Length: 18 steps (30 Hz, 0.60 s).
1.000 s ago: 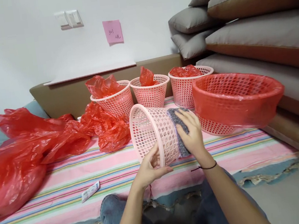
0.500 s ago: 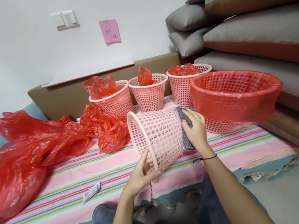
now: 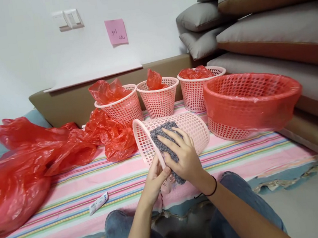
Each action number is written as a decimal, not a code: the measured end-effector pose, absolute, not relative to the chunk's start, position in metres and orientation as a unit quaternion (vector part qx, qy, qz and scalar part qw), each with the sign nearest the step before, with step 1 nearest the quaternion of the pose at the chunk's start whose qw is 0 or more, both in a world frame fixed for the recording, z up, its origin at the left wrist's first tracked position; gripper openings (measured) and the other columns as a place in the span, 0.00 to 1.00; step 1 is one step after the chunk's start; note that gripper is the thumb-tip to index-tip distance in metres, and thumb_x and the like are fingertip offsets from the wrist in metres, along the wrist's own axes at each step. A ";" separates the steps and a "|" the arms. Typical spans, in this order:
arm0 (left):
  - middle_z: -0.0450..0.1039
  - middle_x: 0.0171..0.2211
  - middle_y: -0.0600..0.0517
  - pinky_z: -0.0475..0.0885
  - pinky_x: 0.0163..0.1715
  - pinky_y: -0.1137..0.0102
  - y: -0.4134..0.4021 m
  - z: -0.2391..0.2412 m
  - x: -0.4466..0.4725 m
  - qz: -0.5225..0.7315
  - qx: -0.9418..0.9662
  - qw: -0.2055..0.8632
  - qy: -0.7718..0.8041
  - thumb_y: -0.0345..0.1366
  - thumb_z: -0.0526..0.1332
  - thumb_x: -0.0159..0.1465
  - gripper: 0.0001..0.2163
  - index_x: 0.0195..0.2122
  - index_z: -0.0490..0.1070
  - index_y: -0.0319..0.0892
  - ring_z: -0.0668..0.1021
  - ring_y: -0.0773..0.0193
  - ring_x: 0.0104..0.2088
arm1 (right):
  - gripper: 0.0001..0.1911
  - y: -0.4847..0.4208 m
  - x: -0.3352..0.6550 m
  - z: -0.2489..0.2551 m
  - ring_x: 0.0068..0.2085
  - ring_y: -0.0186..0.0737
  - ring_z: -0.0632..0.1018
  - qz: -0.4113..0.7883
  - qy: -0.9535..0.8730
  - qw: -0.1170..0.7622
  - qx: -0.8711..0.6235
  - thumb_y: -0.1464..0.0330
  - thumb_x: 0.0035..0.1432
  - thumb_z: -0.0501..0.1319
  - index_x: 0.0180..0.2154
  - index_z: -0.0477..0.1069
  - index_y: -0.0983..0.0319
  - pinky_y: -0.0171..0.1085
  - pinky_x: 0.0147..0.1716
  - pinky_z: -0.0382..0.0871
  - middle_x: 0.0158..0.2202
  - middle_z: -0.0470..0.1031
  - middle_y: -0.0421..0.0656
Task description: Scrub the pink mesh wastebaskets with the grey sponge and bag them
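A pink perforated plastic basket (image 3: 199, 134) lies on its side in front of me, its open rim facing left. My left hand (image 3: 155, 182) grips the near part of that rim, thumb outside and fingers partly hidden behind it. A grey scouring cloth (image 3: 158, 134) is spread over the basket's side close to the rim. My right hand (image 3: 186, 158) presses the cloth against the basket with its fingers laid over it. The two hands are close together, the left thumb near the right hand's fingers.
Behind stand several pink baskets (image 3: 159, 102) with red plastic in them. One basket wrapped in a red bag (image 3: 252, 112) is at the right, by stacked cushions (image 3: 276, 29). Red plastic bags (image 3: 47, 157) lie left on the striped cloth (image 3: 76, 184), with a small white packet (image 3: 98, 203) nearer.
My right hand has slid the cloth left along the basket, from its base end to near the rim. My left hand keeps hold of the rim, and the basket has barely shifted.
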State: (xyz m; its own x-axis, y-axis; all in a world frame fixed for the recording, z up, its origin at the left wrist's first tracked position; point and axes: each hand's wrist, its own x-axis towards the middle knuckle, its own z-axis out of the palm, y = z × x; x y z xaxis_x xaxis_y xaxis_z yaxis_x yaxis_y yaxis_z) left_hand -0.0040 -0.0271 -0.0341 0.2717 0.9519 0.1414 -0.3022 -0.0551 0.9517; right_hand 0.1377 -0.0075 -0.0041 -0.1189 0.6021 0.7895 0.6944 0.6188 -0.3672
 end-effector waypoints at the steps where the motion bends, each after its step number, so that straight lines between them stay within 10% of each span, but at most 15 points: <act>1: 0.65 0.66 0.48 0.60 0.66 0.58 -0.028 -0.033 -0.004 0.514 0.518 0.608 0.314 0.45 0.71 0.58 0.35 0.66 0.63 0.51 0.63 0.47 0.68 | 0.24 -0.003 0.142 -0.005 0.64 0.51 0.64 -0.043 -0.744 0.502 -0.439 0.67 0.62 0.55 0.59 0.71 0.55 0.54 0.64 0.59 0.64 0.68 0.41; 10: 0.67 0.64 0.45 0.64 0.62 0.56 -0.038 -0.039 -0.021 0.401 0.529 0.686 0.296 0.38 0.75 0.52 0.45 0.69 0.55 0.55 0.71 0.47 0.62 | 0.22 0.060 0.236 -0.038 0.56 0.51 0.71 -0.057 -0.556 0.561 -0.611 0.64 0.63 0.53 0.54 0.75 0.59 0.58 0.60 0.61 0.56 0.76 0.50; 18: 0.68 0.62 0.46 0.74 0.49 0.66 -0.033 -0.043 -0.021 0.387 0.541 0.682 0.304 0.36 0.76 0.51 0.49 0.71 0.51 0.55 0.76 0.54 0.53 | 0.22 -0.001 0.156 0.006 0.62 0.52 0.65 -0.053 -0.724 0.497 -0.475 0.66 0.63 0.55 0.57 0.72 0.54 0.55 0.63 0.60 0.62 0.71 0.40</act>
State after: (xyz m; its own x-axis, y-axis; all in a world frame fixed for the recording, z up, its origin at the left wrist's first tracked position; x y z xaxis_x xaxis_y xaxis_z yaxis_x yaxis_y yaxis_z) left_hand -0.0209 -0.0327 -0.0427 0.5158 0.8567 0.0033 -0.1977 0.1153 0.9735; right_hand 0.1562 -0.0005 0.0061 -0.0544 0.6354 0.7702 0.7413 0.5425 -0.3952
